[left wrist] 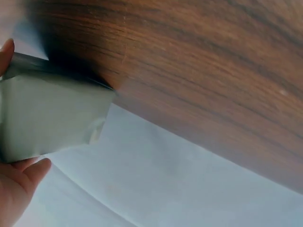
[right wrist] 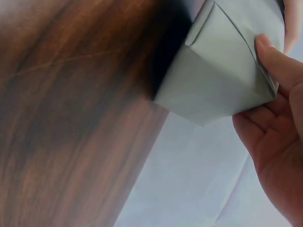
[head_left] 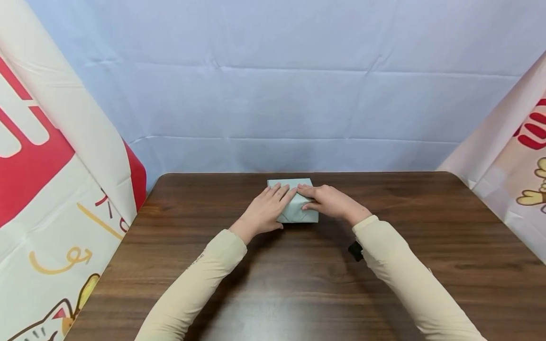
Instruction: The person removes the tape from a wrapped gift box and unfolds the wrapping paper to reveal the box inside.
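Note:
A small box wrapped in pale blue-green paper (head_left: 300, 215) sits at the far edge of the table, folded creases showing on its near face. My left hand (head_left: 265, 208) rests on its top from the left, fingers extended, thumb near the lower front edge. From the right, my right hand (head_left: 334, 201) holds the box, fingertips on top and thumb against the creased face. In the right wrist view, that thumb presses beside a diagonal fold of the wrapped box (right wrist: 222, 71). The left wrist view shows a plain paper side of the box (left wrist: 52, 116).
The dark wood table (head_left: 277, 293) ends just behind the box. A pale blue cloth (head_left: 273, 104) hangs behind it, with printed cloths (head_left: 55, 199) at the left and right. A small black object (head_left: 356, 251) shows beneath the right sleeve.

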Action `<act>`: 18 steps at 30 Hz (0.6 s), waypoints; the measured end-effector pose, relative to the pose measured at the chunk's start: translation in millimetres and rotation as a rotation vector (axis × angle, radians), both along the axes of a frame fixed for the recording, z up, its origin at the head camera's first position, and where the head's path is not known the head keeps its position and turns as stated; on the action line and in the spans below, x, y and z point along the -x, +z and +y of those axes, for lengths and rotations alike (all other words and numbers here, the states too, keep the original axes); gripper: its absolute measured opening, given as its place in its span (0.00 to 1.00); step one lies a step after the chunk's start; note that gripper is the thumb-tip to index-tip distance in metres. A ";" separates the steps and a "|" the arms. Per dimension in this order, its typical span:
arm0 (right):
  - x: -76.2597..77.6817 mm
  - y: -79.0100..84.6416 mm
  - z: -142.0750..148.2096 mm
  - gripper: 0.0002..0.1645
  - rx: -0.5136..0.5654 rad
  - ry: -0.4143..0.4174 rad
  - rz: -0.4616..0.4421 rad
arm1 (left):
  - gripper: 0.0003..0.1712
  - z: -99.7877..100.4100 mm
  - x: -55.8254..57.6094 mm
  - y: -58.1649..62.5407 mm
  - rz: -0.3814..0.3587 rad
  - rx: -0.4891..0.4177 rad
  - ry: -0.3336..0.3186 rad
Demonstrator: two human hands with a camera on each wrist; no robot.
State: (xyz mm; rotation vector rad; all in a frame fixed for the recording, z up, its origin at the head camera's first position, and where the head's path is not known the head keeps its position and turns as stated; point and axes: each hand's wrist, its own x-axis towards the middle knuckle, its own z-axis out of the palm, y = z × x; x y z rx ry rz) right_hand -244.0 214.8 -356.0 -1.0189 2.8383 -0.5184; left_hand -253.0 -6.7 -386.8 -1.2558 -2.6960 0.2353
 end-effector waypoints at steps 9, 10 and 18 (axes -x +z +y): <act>3.9 7.4 0.6 0.32 0.058 -0.016 -0.071 | 0.52 -4.3 -6.1 0.2 0.168 -0.062 -0.079; 3.1 7.1 -0.2 0.31 0.062 -0.021 -0.053 | 0.51 -5.3 -6.1 -0.4 0.172 -0.076 -0.083; -13.3 -2.3 -6.3 0.36 -0.056 -0.027 0.461 | 0.52 -6.1 5.3 7.4 0.200 -0.141 -0.088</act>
